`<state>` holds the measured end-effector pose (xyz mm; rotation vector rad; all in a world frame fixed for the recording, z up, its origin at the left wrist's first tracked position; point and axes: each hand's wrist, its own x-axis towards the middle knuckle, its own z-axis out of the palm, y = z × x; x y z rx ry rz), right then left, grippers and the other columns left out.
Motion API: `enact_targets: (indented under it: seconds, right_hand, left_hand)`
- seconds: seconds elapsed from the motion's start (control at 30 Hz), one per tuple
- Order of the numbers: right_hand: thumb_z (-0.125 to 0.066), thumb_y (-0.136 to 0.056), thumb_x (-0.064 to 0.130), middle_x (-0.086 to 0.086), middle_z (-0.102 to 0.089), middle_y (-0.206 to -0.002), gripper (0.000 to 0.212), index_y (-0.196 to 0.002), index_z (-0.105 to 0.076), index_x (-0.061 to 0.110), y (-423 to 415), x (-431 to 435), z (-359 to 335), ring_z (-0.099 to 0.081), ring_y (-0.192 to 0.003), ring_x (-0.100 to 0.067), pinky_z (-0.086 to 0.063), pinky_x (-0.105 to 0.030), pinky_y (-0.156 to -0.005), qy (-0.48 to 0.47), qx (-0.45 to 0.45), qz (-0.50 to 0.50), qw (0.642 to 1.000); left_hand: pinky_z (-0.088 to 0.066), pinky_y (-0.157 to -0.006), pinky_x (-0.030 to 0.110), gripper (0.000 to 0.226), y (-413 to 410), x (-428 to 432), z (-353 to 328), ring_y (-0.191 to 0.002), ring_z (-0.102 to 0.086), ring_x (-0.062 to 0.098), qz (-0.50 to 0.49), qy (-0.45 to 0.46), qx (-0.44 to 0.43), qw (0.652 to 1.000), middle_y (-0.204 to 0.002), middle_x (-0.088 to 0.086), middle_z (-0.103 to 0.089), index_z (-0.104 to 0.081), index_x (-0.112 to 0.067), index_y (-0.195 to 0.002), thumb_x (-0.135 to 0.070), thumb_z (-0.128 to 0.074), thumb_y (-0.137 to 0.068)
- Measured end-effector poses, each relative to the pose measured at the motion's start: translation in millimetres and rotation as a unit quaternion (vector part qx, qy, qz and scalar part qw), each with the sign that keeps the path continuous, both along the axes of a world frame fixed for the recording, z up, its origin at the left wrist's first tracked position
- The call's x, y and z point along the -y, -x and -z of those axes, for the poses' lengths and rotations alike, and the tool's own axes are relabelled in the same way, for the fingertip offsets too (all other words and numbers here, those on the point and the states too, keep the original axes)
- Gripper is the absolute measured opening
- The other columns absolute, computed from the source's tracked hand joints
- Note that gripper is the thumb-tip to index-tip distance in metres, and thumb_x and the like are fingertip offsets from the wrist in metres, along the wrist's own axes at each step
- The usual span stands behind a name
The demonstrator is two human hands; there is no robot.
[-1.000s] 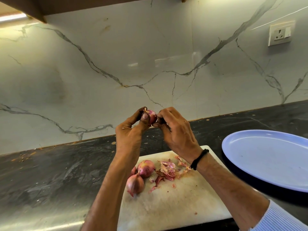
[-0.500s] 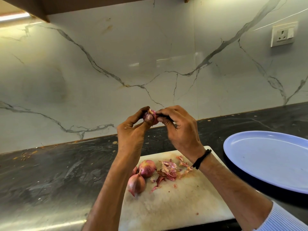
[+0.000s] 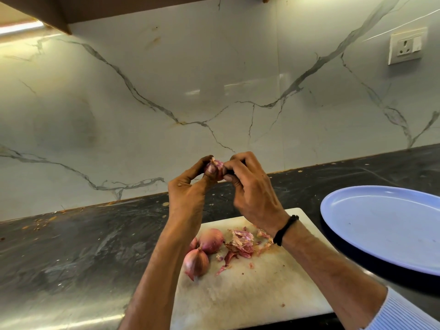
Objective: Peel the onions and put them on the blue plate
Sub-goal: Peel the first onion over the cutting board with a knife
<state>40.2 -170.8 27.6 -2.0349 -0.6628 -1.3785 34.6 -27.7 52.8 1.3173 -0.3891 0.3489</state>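
Peeling is your step now: your left hand (image 3: 188,194) grips the small onion (image 3: 215,169) aloft over the board (image 3: 250,294), your right hand (image 3: 252,194) pinches its skin, and next you likely strip it clean, then carry it right to the blue plate (image 3: 381,225).

Left hand (image 3: 188,194) and right hand (image 3: 254,198) raised together, forearms converging, fingers (image 3: 238,160) curled, tips meeting.

I count four small pink-skinned onions (image 3: 210,240), one half hidden. There's one white rectangular cutting board (image 3: 250,296) and one round blue plate (image 3: 381,225).
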Motion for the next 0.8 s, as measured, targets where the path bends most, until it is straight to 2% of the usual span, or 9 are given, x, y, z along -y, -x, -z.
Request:
enact_targets:
  seconds: [0.07, 0.13, 0.2, 0.27, 0.37, 0.57, 0.63, 0.73, 0.8]
  right_hand:
    - [-0.063, -0.085, -0.014, -0.010, -0.053, -0.106, 0.025, -0.105, -0.060, 0.001, 2, 0, -2, -0.048, -0.094, -0.008, -0.043, -0.006, -0.083, -0.043, -0.010, -0.012, 0.999]
    - [-0.069, -0.083, -0.010, -0.009, -0.053, -0.114, 0.040, -0.119, -0.058, 0.005, 3, 4, -6, -0.054, -0.098, -0.009, -0.049, -0.011, -0.085, -0.077, -0.048, -0.036, 0.995]
    - [-0.077, -0.081, 0.001, -0.007, -0.050, -0.122, 0.060, -0.134, -0.052, 0.011, 3, 9, -10, -0.057, -0.104, -0.010, -0.053, -0.016, -0.085, -0.095, -0.102, -0.073, 0.988]
    - [-0.081, -0.080, 0.011, -0.006, -0.049, -0.126, 0.067, -0.139, -0.049, 0.015, 4, 10, -12, -0.057, -0.107, -0.011, -0.055, -0.017, -0.085, -0.081, -0.121, -0.085, 0.986]
    - [-0.083, -0.080, 0.021, -0.005, -0.053, -0.127, 0.066, -0.137, -0.053, 0.014, 4, 7, -10, -0.058, -0.109, -0.012, -0.055, -0.018, -0.085, -0.056, -0.112, -0.090, 0.988]
    - [-0.083, -0.079, 0.020, -0.007, -0.062, -0.121, 0.057, -0.129, -0.058, 0.009, 4, 8, -11, -0.060, -0.109, -0.015, -0.054, -0.026, -0.094, -0.061, -0.095, -0.057, 0.992]
    - [-0.083, -0.079, 0.018, -0.008, -0.061, -0.122, 0.058, -0.130, -0.058, 0.008, 3, 8, -10, -0.060, -0.110, -0.017, -0.054, -0.030, -0.096, -0.058, -0.098, -0.051, 0.992]
    - [-0.083, -0.079, 0.014, -0.009, -0.057, -0.124, 0.061, -0.134, -0.057, 0.006, 3, 6, -8, -0.059, -0.112, -0.020, -0.056, -0.036, -0.095, -0.056, -0.108, -0.060, 0.991]
    - [-0.082, -0.079, 0.014, -0.009, -0.055, -0.124, 0.062, -0.135, -0.056, 0.006, 3, 6, -8, -0.058, -0.114, -0.020, -0.056, -0.036, -0.096, -0.066, -0.127, -0.074, 0.987]
  left_hand:
    - [-0.055, -0.099, 0.038, 0.038, -1, 2, -1, -0.108, -0.070, 0.024, 0.014, 0.031, -0.014, 0.999, -0.109, 0.006, -0.076, -0.071, -0.012, -0.115, -0.020, -0.069, -0.078]
    - [-0.057, -0.095, 0.035, 0.038, -2, 2, -1, -0.111, -0.069, 0.023, 0.025, 0.045, -0.021, 0.998, -0.111, 0.005, -0.075, -0.068, -0.008, -0.121, -0.016, -0.064, -0.084]
    - [-0.057, -0.095, 0.035, 0.037, -2, 2, -1, -0.112, -0.069, 0.022, 0.024, 0.043, -0.026, 0.998, -0.116, 0.006, -0.074, -0.066, -0.006, -0.125, -0.013, -0.061, -0.090]
    - [-0.057, -0.096, 0.037, 0.041, -2, 2, -1, -0.111, -0.069, 0.022, 0.024, 0.043, -0.028, 0.998, -0.117, 0.008, -0.073, -0.066, -0.006, -0.126, -0.017, -0.062, -0.087]
    - [-0.059, -0.091, 0.037, 0.043, 1, 4, -2, -0.110, -0.070, 0.025, 0.034, 0.050, -0.026, 0.998, -0.113, 0.009, -0.074, -0.068, -0.007, -0.121, -0.020, -0.065, -0.081]
    - [-0.061, -0.084, 0.033, 0.036, 3, 2, -2, -0.105, -0.071, 0.028, 0.031, 0.025, -0.016, 0.999, -0.110, 0.009, -0.075, -0.071, -0.007, -0.117, -0.012, -0.069, -0.081]
    - [-0.060, -0.086, 0.031, 0.031, 3, 1, -1, -0.105, -0.072, 0.021, -0.003, -0.022, 0.010, 1.000, -0.107, 0.004, -0.077, -0.072, -0.015, -0.115, -0.013, -0.070, -0.084]
    - [-0.056, -0.088, 0.020, 0.026, 3, -1, -1, -0.103, -0.070, 0.007, -0.079, -0.104, 0.056, 0.990, -0.107, -0.004, -0.075, -0.071, -0.023, -0.113, -0.016, -0.071, -0.088]
    - [-0.055, -0.088, 0.020, 0.020, 3, -1, -3, -0.101, -0.069, 0.004, -0.107, -0.126, 0.071, 0.984, -0.105, -0.006, -0.074, -0.071, -0.025, -0.108, -0.019, -0.071, -0.089]
